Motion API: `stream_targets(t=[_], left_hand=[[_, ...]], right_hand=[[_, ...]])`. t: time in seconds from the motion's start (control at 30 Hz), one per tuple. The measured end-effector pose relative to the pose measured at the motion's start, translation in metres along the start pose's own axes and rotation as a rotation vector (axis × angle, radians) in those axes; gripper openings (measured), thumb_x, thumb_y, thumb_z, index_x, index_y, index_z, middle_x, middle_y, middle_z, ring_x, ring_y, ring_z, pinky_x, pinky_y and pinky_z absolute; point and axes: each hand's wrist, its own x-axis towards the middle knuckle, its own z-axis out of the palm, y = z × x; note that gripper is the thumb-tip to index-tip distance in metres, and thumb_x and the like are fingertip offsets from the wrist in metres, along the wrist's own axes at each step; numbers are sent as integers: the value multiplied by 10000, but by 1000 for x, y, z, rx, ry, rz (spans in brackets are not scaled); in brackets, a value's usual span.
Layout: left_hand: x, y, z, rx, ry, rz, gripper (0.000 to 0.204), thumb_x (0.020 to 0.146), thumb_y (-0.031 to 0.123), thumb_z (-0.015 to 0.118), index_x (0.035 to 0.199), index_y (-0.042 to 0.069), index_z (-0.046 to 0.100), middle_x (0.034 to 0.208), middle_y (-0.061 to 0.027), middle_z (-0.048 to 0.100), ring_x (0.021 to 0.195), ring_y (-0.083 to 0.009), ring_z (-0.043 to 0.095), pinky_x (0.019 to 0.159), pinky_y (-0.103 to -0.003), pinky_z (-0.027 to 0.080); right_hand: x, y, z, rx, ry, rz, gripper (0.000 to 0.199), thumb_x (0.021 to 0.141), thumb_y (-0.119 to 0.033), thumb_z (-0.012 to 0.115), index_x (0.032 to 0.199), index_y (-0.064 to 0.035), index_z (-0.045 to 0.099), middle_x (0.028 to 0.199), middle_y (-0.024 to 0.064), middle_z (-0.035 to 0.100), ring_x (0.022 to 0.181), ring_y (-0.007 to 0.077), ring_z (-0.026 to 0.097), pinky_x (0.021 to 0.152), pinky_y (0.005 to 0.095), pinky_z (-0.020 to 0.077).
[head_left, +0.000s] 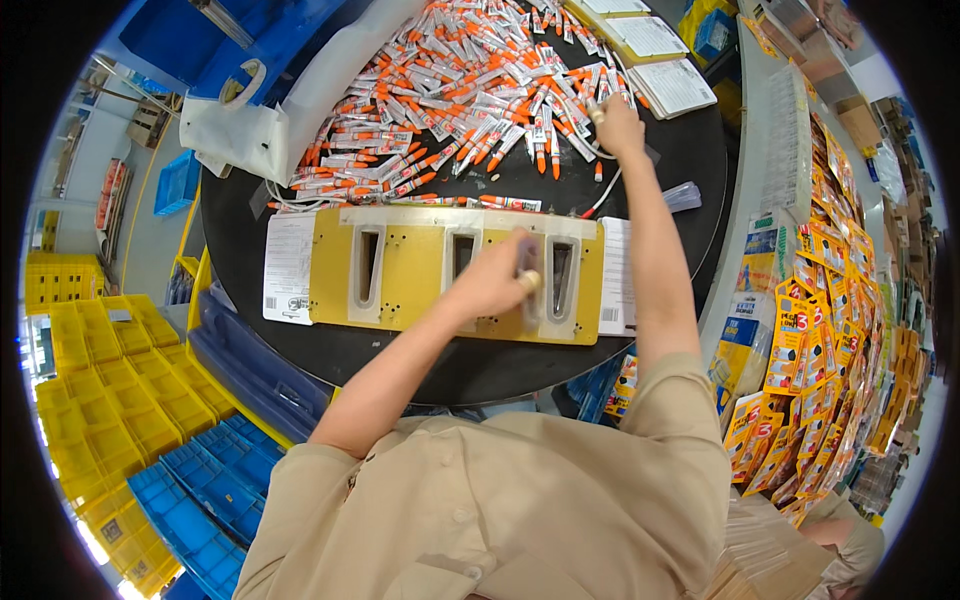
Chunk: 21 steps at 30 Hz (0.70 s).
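Note:
My left hand (pixel 490 285) is closed on a clear plastic blister (pixel 529 268), smeared by motion, above the yellow fixture board (pixel 415 290). The board has three long slots with pale rims; the blister is beside the rightmost slot (pixel 563 280). At the right side of a heap of white tubes with orange caps (pixel 470 75), my right hand (pixel 619 128) reaches in with curled fingers. What those fingers hold, if anything, is hidden. Beige covers show on fingers of both hands. Printed white cards (pixel 289 270) stick out from under the board at both ends.
The round black table (pixel 690 200) carries a stack of cards (pixel 672 88) at the back right and clear plastic blisters (pixel 683 197) near its right edge. Yellow crates (pixel 110 340) and blue crates (pixel 215 490) stand at left. Orange-and-yellow packs (pixel 790 350) pile up at right.

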Motion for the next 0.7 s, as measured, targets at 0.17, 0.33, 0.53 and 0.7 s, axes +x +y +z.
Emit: stream_targets(t=[0.17, 0.33, 0.53, 0.7], left_hand=[[-7, -29, -36, 84, 36, -51, 296, 765, 200, 737, 897, 10, 552, 779, -172, 649, 753, -364, 639, 671, -430, 485], [-11, -41, -46, 359, -14, -109, 369, 749, 257, 780, 868, -8, 552, 734, -185, 640, 721, -387, 627, 649, -440, 481], [-24, -56, -65, 447, 75, -174, 419, 780, 322, 763, 905, -24, 561, 775, -210, 648, 733, -374, 642, 674, -443, 503], [-50, -78, -91, 39, 81, -73, 290, 817, 182, 696, 975, -21, 563, 842, -182, 640, 747, -285, 651, 705, -391, 503]], right_hand=[[-77, -9, -93, 549, -172, -315, 178, 858, -195, 665, 978, -70, 704, 872, 102, 668, 832, 246, 624, 721, 352, 485], [-166, -32, -114, 373, -429, -361, 240, 747, -116, 762, 952, -52, 656, 779, 78, 599, 755, 224, 552, 690, 335, 464], [-147, -51, -58, 429, -320, -198, 244, 791, -266, 748, 858, -39, 688, 785, 116, 595, 716, 259, 588, 673, 361, 473], [-64, -62, 32, 218, 21, 122, 389, 814, -370, 698, 903, 9, 707, 851, 220, 686, 831, 350, 668, 770, 428, 502]])
